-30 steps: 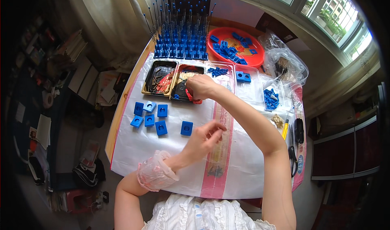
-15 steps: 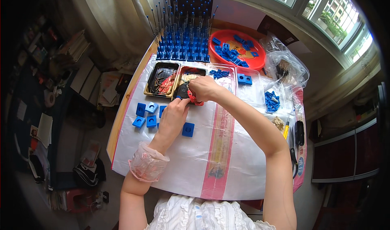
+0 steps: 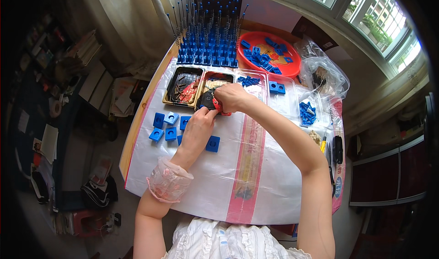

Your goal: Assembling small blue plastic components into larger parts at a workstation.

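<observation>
Both hands meet at a rounded black-and-red object over the front of the middle black tray. My right hand is closed at its right side, with the fingertips curled down out of sight. From below, my left hand reaches the object's lower edge, thumb and fingers pinched together. Whatever either hand grips is too small or hidden to name. Several blue square pieces with round recesses, among them one blue piece, lie around my left hand; some are partly covered by it.
A gold-rimmed black tray holds thin pieces. Behind stands a block of blue bases with upright springs and rods. A red plate holds blue parts. Clear boxes, a plastic bag, a yellow-handled tool and scissors are at right.
The view has shifted slightly. Both hands stay at the black-and-red object, with only small movements of the fingers.
</observation>
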The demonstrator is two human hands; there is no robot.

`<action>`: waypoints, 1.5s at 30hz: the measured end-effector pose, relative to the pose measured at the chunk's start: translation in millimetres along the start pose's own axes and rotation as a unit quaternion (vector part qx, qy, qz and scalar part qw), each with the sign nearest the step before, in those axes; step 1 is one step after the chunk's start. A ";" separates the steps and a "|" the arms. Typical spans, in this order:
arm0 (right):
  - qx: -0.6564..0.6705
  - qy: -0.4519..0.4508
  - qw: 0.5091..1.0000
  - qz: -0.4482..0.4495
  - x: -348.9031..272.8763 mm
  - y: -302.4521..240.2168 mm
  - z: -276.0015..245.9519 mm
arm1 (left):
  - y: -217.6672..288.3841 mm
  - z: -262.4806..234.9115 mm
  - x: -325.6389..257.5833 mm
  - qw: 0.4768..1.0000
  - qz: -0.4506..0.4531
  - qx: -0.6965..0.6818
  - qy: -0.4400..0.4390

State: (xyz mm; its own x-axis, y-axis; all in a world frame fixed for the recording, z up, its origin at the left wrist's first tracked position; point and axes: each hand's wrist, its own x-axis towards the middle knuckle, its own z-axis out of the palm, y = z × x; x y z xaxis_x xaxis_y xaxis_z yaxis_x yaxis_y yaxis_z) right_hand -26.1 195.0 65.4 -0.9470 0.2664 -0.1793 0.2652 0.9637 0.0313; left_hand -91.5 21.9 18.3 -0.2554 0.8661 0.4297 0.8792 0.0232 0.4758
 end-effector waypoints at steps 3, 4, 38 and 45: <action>0.003 0.011 1.000 0.002 2.7 0.4 2.2 | 0.5 0.1 -0.1 1.000 -0.001 -0.003 0.002; 0.000 0.007 1.000 0.006 4.1 0.7 2.6 | 0.4 0.4 -0.1 1.000 -0.001 -0.004 0.003; -0.024 0.034 0.999 -0.017 8.5 8.3 -12.0 | 0.3 0.5 -2.6 1.000 -0.008 0.004 0.006; -0.041 0.057 0.997 -0.008 16.8 11.5 1.4 | 1.2 -0.5 -1.3 1.000 -0.005 0.011 0.005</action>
State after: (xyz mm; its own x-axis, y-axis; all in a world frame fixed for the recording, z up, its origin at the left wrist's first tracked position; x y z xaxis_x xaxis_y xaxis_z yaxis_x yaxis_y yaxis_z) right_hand -38.7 210.5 61.4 -0.9668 0.2467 -0.0667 0.2386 0.9648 0.1104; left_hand -90.3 20.6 18.6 -0.2682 0.8607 0.4328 0.8853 0.0430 0.4631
